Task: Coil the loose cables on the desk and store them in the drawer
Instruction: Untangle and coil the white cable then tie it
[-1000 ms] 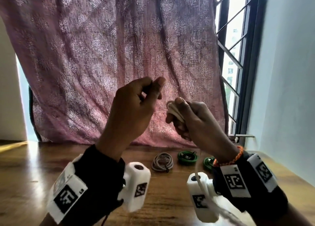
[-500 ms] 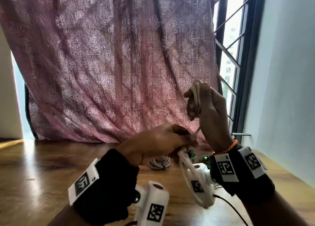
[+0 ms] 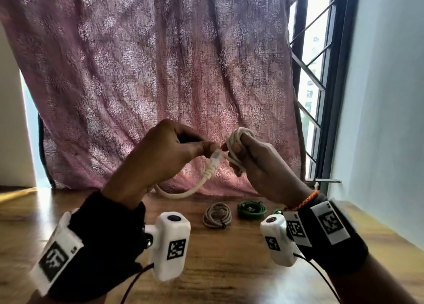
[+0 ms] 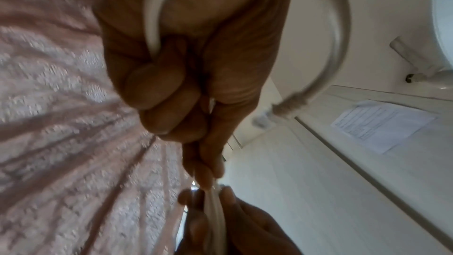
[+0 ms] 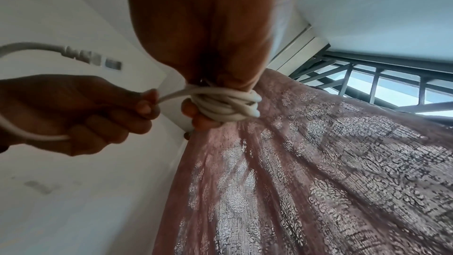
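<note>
I hold a white cable in both hands above the wooden desk (image 3: 229,269). My right hand (image 3: 252,159) grips the wound white coil (image 3: 238,138) (image 5: 225,104). My left hand (image 3: 174,150) pinches the cable's free end beside the coil and curls round it (image 4: 154,16). The spare length loops down under the left hand (image 3: 183,193), and its plug (image 3: 214,159) hangs between the two hands. On the desk behind lie a coiled grey cable (image 3: 216,214) and a coiled green cable (image 3: 251,209). A second green coil (image 3: 277,211) peeks out beside my right wrist.
A pink patterned curtain (image 3: 160,74) hangs behind the desk. A barred window (image 3: 314,74) is at the right, next to a pale wall (image 3: 385,97). No drawer is in view.
My left hand rose from low near the desk to level with the coil. My right hand came down with the coil. The loose length is shorter, and the plug now hangs between the hands.
</note>
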`<act>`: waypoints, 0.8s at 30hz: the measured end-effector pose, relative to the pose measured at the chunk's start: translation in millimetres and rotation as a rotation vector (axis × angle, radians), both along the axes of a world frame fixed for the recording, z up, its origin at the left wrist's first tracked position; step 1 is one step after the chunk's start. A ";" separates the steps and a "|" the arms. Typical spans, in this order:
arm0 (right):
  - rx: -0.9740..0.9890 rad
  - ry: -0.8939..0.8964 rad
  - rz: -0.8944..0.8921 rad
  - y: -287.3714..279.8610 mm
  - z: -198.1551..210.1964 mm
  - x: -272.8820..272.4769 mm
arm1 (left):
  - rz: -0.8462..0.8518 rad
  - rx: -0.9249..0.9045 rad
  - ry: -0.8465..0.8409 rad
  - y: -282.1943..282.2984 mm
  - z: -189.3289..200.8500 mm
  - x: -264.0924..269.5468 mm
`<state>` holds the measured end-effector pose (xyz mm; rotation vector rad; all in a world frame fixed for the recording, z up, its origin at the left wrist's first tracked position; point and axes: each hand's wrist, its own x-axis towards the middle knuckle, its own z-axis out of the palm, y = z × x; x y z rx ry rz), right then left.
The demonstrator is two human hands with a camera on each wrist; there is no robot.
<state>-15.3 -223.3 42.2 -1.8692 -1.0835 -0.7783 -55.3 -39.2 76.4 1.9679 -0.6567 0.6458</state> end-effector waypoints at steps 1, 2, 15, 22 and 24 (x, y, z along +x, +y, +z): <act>-0.016 0.019 0.019 1.6 0.0 -2.4 | -0.003 -0.012 -0.023 2.7 -0.2 1.3; -0.026 0.042 0.035 0.7 0.2 -5.4 | -0.015 -0.018 -0.034 2.3 0.0 1.4; 0.245 0.453 0.439 -0.8 7.6 -29.2 | -0.138 -0.004 -0.084 -5.3 -5.2 14.9; 0.468 0.650 0.565 -3.2 14.1 -24.6 | -0.413 0.035 0.075 -28.9 -16.1 10.7; 0.482 0.677 0.579 -1.3 14.0 -21.7 | -0.366 0.036 -0.004 -27.7 -16.2 18.4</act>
